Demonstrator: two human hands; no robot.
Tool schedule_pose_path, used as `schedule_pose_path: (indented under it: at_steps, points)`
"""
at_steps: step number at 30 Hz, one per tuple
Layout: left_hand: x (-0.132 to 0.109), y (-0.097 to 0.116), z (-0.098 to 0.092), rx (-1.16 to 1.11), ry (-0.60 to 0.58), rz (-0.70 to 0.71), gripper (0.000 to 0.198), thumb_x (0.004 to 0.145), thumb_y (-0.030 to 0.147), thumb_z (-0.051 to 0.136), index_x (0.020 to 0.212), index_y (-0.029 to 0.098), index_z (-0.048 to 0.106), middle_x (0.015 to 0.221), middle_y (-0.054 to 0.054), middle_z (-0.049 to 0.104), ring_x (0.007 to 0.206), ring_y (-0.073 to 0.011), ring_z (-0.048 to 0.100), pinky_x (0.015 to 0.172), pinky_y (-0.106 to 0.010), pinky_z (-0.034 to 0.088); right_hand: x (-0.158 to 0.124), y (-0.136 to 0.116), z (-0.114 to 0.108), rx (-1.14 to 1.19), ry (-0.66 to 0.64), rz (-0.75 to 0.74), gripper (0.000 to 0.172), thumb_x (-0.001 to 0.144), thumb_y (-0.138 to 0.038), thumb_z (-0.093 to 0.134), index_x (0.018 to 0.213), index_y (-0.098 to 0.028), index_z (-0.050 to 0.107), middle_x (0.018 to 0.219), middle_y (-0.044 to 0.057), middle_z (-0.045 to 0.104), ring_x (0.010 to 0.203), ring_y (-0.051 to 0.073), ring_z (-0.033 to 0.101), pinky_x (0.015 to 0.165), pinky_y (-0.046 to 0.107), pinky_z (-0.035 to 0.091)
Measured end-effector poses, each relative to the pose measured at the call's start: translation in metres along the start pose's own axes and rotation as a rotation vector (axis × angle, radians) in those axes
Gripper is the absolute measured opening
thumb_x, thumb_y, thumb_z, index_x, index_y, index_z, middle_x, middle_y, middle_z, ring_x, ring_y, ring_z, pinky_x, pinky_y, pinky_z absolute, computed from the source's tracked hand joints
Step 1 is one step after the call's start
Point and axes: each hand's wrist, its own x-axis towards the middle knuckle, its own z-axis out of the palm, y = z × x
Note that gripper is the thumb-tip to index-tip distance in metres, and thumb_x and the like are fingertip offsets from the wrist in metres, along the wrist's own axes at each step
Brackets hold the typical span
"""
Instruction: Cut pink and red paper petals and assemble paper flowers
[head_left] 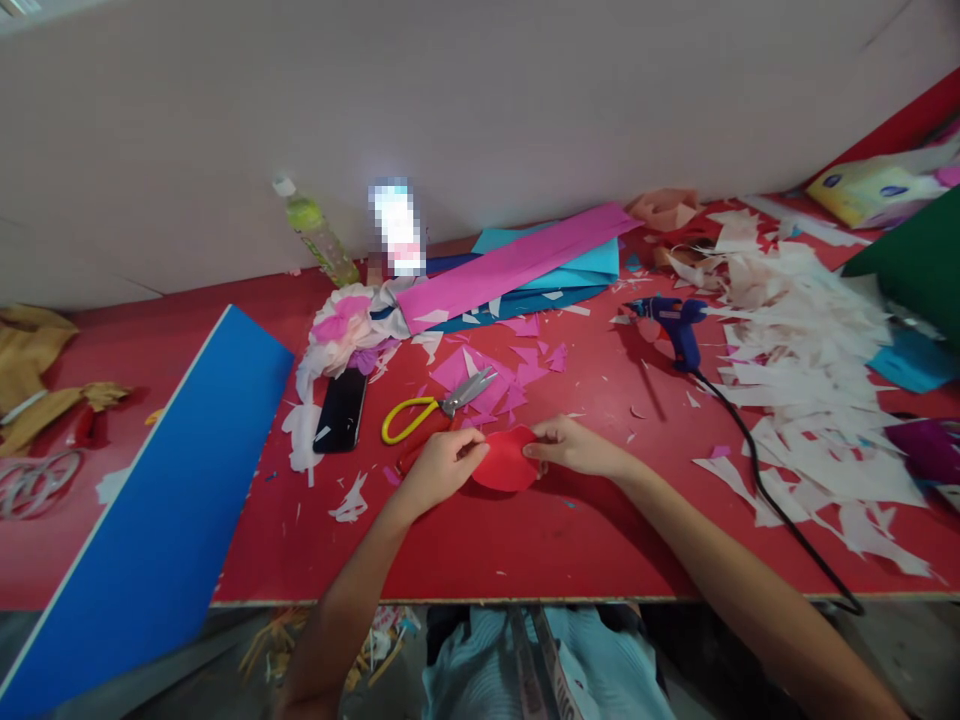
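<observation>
A rounded red paper piece (507,462) is held between my two hands, just above the red tabletop. My left hand (442,465) pinches its left edge between thumb and fingers. On the opposite edge, my right hand (574,445) has a similar pinch. Scissors (442,402) with a yellow handle and a red one lie just beyond my left hand, blades apart. Pink paper scraps (491,375) are scattered under and around the blades.
A blue glue gun (675,325) with a black cord lies right, beside a heap of white paper scraps (810,300). Left are a black phone (341,410) and a blue board (180,480). A bottle (319,235), a lit phone (397,225) and folded pink paper (517,265) are along the wall.
</observation>
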Motion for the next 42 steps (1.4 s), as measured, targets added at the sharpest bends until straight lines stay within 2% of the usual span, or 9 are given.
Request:
schedule_pose_path:
  at_steps: [5,9,14,18,21,26,32,37,42]
  points:
    - [0.003,-0.002,0.0,-0.08,0.046,0.031,0.023,0.084,0.031,0.045,0.071,0.016,0.056,0.064,0.003,0.054,0.061,-0.0102,0.047,0.059,-0.021,0.037,0.002,-0.002,0.001,0.099,-0.012,-0.019,0.025,0.075,-0.04,0.06,0.066,-0.016,0.058,0.058,-0.002,0.06,0.054,0.012,0.058,0.058,0.026,0.047]
    - [0.004,-0.004,0.001,-0.079,0.092,0.028,0.022,0.084,0.031,0.045,0.07,0.016,0.053,0.062,0.003,0.051,0.06,-0.0099,0.045,0.059,-0.021,0.035,0.002,-0.003,-0.002,0.116,0.046,-0.014,0.029,0.076,-0.043,0.06,0.066,-0.016,0.057,0.057,-0.001,0.061,0.054,0.012,0.058,0.058,0.025,0.047]
    - [0.006,-0.007,0.007,-0.054,0.266,0.01,0.022,0.085,0.03,0.043,0.069,0.017,0.051,0.061,0.003,0.048,0.059,-0.0101,0.044,0.059,-0.021,0.035,0.003,-0.003,-0.001,0.201,0.144,-0.038,0.034,0.074,-0.047,0.062,0.084,-0.015,0.062,0.071,0.002,0.066,0.065,0.013,0.062,0.068,0.027,0.049]
    - [0.006,-0.007,0.011,-0.08,0.376,-0.027,0.023,0.085,0.032,0.043,0.069,0.018,0.051,0.063,0.002,0.05,0.06,-0.0106,0.045,0.059,-0.021,0.036,0.005,-0.004,0.007,0.285,0.114,-0.021,0.038,0.07,-0.047,0.067,0.087,-0.014,0.062,0.081,0.006,0.069,0.071,0.014,0.065,0.072,0.029,0.05]
    - [0.006,-0.006,0.013,-0.122,0.375,-0.035,0.022,0.084,0.033,0.043,0.069,0.018,0.051,0.063,0.003,0.048,0.06,-0.0106,0.044,0.058,-0.021,0.037,0.006,-0.003,0.01,0.31,0.088,-0.002,0.036,0.071,-0.048,0.066,0.081,-0.013,0.062,0.077,0.007,0.07,0.069,0.015,0.066,0.07,0.029,0.051]
    - [0.007,-0.003,0.011,-0.205,0.336,-0.084,0.022,0.082,0.035,0.045,0.069,0.018,0.051,0.061,0.003,0.048,0.058,-0.0106,0.043,0.055,-0.021,0.036,0.006,-0.001,0.009,0.297,0.129,0.01,0.033,0.072,-0.047,0.064,0.072,-0.014,0.063,0.069,0.005,0.071,0.063,0.014,0.066,0.065,0.027,0.051]
    - [0.006,-0.002,0.008,-0.228,0.307,-0.081,0.024,0.08,0.036,0.046,0.065,0.018,0.051,0.057,0.004,0.045,0.055,-0.01,0.042,0.053,-0.021,0.035,0.006,-0.001,0.009,0.293,0.135,0.047,0.034,0.067,-0.047,0.067,0.068,-0.014,0.061,0.064,0.004,0.069,0.057,0.013,0.064,0.059,0.026,0.05]
    - [0.009,-0.007,0.011,-0.184,0.266,-0.073,0.021,0.08,0.036,0.05,0.08,0.017,0.056,0.066,0.002,0.055,0.06,-0.0109,0.05,0.058,-0.022,0.039,0.005,0.001,0.006,0.26,0.14,0.059,0.034,0.068,-0.047,0.066,0.067,-0.014,0.059,0.063,0.004,0.069,0.057,0.013,0.065,0.059,0.026,0.05]
    - [0.011,-0.012,0.013,-0.187,0.249,-0.065,0.017,0.078,0.033,0.051,0.073,0.017,0.052,0.067,0.002,0.055,0.062,-0.0105,0.051,0.059,-0.021,0.041,0.005,0.001,0.004,0.228,0.101,0.036,0.036,0.071,-0.05,0.063,0.07,-0.014,0.059,0.064,0.004,0.068,0.058,0.013,0.065,0.06,0.026,0.05]
